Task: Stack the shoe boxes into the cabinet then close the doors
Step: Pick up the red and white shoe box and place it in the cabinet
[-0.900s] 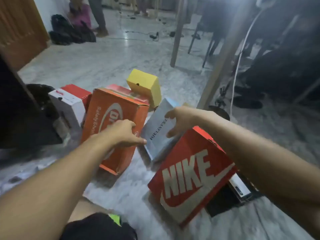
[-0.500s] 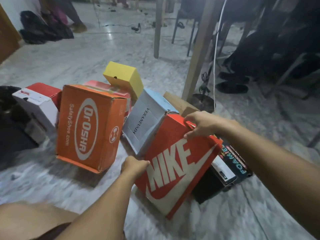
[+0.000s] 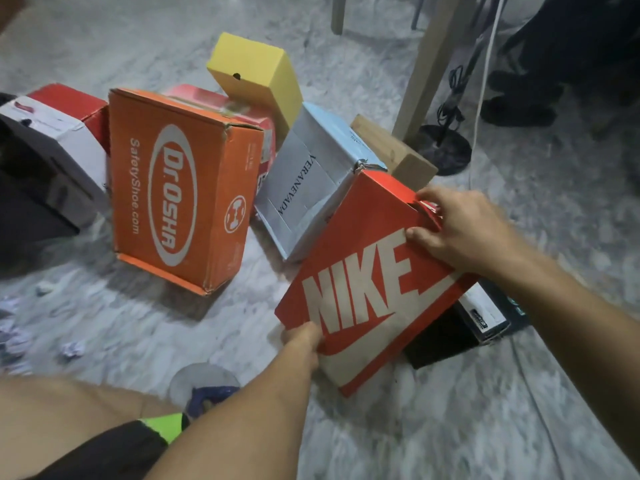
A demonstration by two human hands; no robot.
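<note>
A red Nike shoe box (image 3: 367,271) leans tilted on the marble floor. My left hand (image 3: 302,341) grips its lower left corner. My right hand (image 3: 453,226) pinches its upper right edge near the lid. Behind it lies a grey-blue Veranevada box (image 3: 308,178). An orange Dr.Osha box (image 3: 180,188) stands to the left, with a yellow box (image 3: 259,74), a red box (image 3: 221,100) and a white-and-red box (image 3: 59,123) around it. The cabinet is out of view.
A black box with a white end (image 3: 481,313) lies under the Nike box's right side, a brown box (image 3: 391,150) behind it. A wooden table leg (image 3: 426,64), a round lamp base (image 3: 443,150) and a white cord stand right. Crumpled paper (image 3: 72,348) litters the floor at left.
My left hand left the orange box and took the Nike box's lower corner. My right hand moved from the grey box to the Nike box's top edge. The view tilted down.
</note>
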